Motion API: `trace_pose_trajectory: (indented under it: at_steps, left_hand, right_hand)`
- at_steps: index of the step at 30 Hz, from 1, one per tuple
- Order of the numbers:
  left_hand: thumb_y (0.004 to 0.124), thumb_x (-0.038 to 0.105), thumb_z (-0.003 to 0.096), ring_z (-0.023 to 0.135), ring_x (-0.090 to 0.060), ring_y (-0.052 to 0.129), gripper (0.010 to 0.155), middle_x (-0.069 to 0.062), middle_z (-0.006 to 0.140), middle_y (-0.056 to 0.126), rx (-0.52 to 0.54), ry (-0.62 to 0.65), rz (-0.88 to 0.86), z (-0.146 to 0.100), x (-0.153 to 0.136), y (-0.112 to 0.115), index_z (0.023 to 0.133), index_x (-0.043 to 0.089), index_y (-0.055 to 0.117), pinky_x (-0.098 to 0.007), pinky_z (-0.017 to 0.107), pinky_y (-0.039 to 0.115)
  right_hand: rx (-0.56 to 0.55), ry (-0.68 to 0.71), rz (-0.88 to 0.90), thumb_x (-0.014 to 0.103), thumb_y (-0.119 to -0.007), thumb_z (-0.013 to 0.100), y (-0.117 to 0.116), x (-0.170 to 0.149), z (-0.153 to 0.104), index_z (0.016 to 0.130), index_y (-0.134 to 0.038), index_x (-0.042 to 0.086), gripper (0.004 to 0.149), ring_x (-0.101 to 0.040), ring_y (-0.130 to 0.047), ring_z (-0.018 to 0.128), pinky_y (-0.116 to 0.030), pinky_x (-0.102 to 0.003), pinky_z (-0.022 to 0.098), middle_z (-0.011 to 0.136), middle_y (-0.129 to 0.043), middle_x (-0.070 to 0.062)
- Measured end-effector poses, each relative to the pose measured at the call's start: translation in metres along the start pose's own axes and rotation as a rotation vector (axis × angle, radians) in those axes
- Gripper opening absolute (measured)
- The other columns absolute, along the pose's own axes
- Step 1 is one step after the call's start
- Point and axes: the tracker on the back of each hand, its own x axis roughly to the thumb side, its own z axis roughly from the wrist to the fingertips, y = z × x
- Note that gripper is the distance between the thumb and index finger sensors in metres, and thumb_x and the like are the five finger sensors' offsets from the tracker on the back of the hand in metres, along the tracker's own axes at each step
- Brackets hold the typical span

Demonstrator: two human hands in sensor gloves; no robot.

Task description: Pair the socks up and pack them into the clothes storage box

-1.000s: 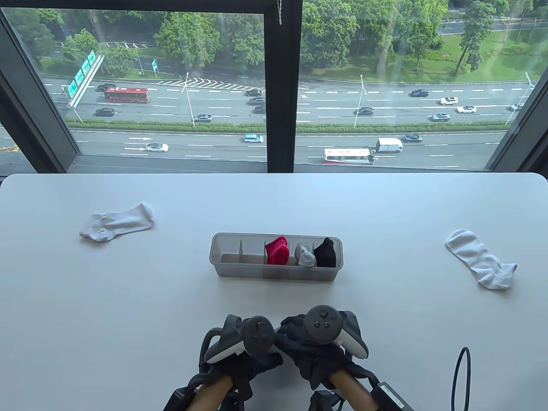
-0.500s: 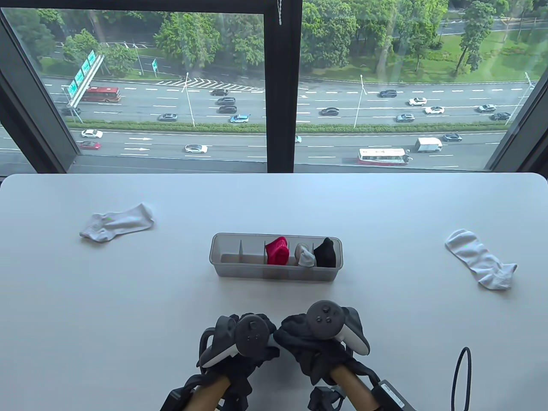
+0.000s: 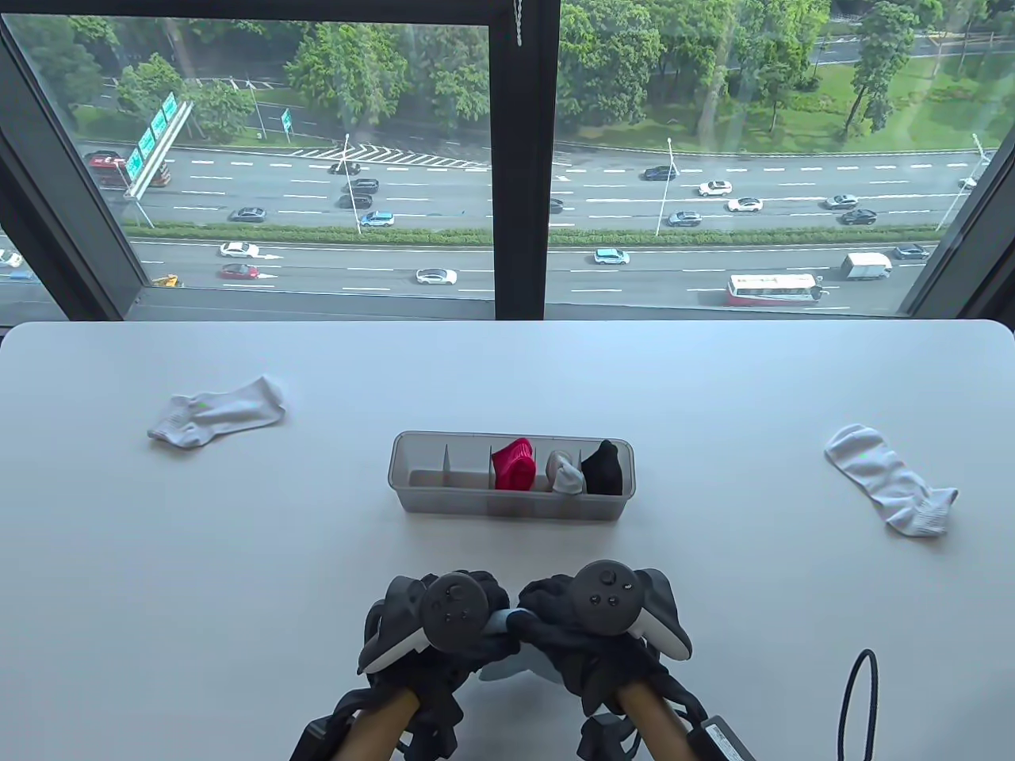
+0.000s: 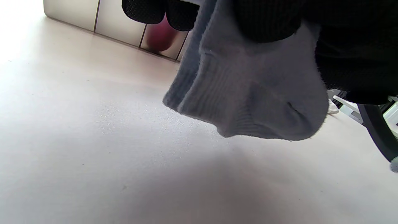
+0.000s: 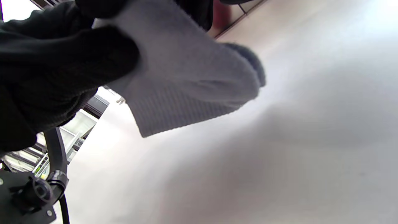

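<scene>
Left gloved hand (image 3: 444, 634) and right gloved hand (image 3: 587, 634) both clutch 2 pale blue-grey ribbed socks (image 4: 248, 93) (no legible writing).

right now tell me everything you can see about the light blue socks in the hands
The light blue socks are a pair of short ankle socks in soft knit with ribbed cuffs, laid one against the other so that two cuff edges show side by side. They hang bunched above the white table, not touching it. The left hand and the right hand both grip them from above with gloved fingers curled round the fabric. In the table view only a pale sliver shows between and under the hands, near of the storage box.
</scene>
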Motion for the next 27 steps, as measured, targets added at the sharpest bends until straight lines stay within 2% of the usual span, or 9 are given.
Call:
trace_pose_trajectory:
  at_steps: [2, 3, 6, 8, 12, 15, 18, 22, 27]
  left_hand:
    - [0.071, 0.038, 0.052, 0.103, -0.048, 0.063, 0.053, -0.019, 0.108, 0.066, -0.008, 0.002, 0.028, 0.001, 0.001, 0.0, 0.094, 0.007, 0.065, -0.071, 0.076, 0.041]
    - [0.07, 0.038, 0.0524, 0.102, -0.049, 0.063, 0.053, -0.019, 0.107, 0.066, -0.034, 0.001, 0.018, 0.001, -0.001, 0.001, 0.094, 0.007, 0.065, -0.071, 0.076, 0.042]
    - [0.062, 0.04, 0.0539, 0.102, -0.05, 0.06, 0.053, -0.021, 0.107, 0.062, -0.097, 0.005, -0.004, 0.002, -0.006, 0.004, 0.094, 0.005, 0.061, -0.07, 0.076, 0.04]
    - [0.061, 0.043, 0.0527, 0.102, -0.05, 0.057, 0.055, -0.021, 0.107, 0.059, -0.088, -0.001, -0.022, 0.001, -0.007, 0.004, 0.093, 0.005, 0.059, -0.07, 0.076, 0.039]
    - [0.074, 0.044, 0.0497, 0.105, -0.049, 0.054, 0.057, -0.019, 0.11, 0.054, -0.123, -0.031, 0.008, 0.002, -0.009, 0.004, 0.092, 0.009, 0.057, -0.071, 0.076, 0.036]
    - [0.078, 0.04, 0.0487, 0.1, -0.047, 0.067, 0.048, -0.017, 0.104, 0.068, -0.116, -0.027, 0.004, 0.004, -0.007, 0.002, 0.084, 0.009, 0.068, -0.071, 0.076, 0.041]
    - [0.076, 0.041, 0.0489, 0.098, -0.047, 0.071, 0.048, -0.017, 0.101, 0.072, -0.135, -0.011, -0.011, 0.003, -0.009, 0.003, 0.083, 0.009, 0.069, -0.071, 0.075, 0.042]
    - [0.076, 0.044, 0.0493, 0.105, -0.05, 0.052, 0.071, -0.021, 0.113, 0.05, 0.018, -0.042, 0.014, -0.001, -0.008, 0.0, 0.103, 0.009, 0.046, -0.07, 0.076, 0.038]
    - [0.075, 0.038, 0.0497, 0.1, -0.047, 0.067, 0.058, -0.018, 0.106, 0.068, 0.066, 0.015, 0.011, -0.003, -0.004, -0.004, 0.099, 0.01, 0.061, -0.07, 0.076, 0.044]
  right_hand:
    - [-0.008, 0.0, -0.038, 0.046, -0.061, 0.059, 0.002, 0.006, 0.0, 0.112, -0.044, 0.011, 0.066, -0.053, -0.03, 0.106, -0.031, -0.074, 0.07, 0.118, -0.039, -0.023]
    - [-0.001, 0.022, -0.088, 0.046, -0.064, 0.058, 0.004, 0.012, 0.0, 0.114, -0.036, 0.012, 0.071, -0.051, -0.033, 0.106, -0.033, -0.073, 0.071, 0.118, -0.04, -0.022]
    - [-0.108, 0.027, -0.119, 0.035, -0.07, 0.06, 0.006, 0.024, -0.002, 0.109, -0.051, 0.016, 0.056, -0.035, -0.073, 0.097, -0.047, -0.07, 0.072, 0.1, -0.076, -0.009]
    - [-0.133, 0.014, -0.106, 0.034, -0.069, 0.059, 0.006, 0.025, 0.0, 0.106, -0.057, 0.016, 0.051, -0.031, -0.08, 0.09, -0.048, -0.068, 0.073, 0.093, -0.081, -0.008]
    - [-0.128, 0.023, -0.044, 0.034, -0.066, 0.06, 0.002, 0.02, 0.0, 0.104, -0.058, 0.014, 0.05, -0.028, -0.084, 0.082, -0.05, -0.067, 0.073, 0.085, -0.085, -0.008]
    - [-0.128, 0.046, -0.051, 0.037, -0.062, 0.06, 0.002, 0.014, -0.001, 0.105, -0.057, 0.017, 0.049, -0.025, -0.085, 0.084, -0.05, -0.065, 0.074, 0.086, -0.086, -0.004]
    - [-0.048, 0.111, 0.057, 0.037, -0.072, 0.058, 0.002, 0.008, -0.003, 0.109, -0.051, 0.023, 0.058, -0.038, -0.068, 0.1, -0.044, -0.07, 0.073, 0.111, -0.065, -0.01]
    - [-0.146, 0.045, 0.015, 0.037, -0.071, 0.058, 0.006, 0.004, -0.004, 0.105, -0.058, 0.017, 0.053, -0.025, -0.088, 0.079, -0.052, -0.065, 0.073, 0.087, -0.086, -0.006]
    - [-0.138, 0.062, 0.074, 0.039, -0.068, 0.058, 0.005, 0.0, -0.005, 0.105, -0.055, 0.014, 0.055, -0.024, -0.088, 0.08, -0.051, -0.065, 0.073, 0.086, -0.086, -0.006]
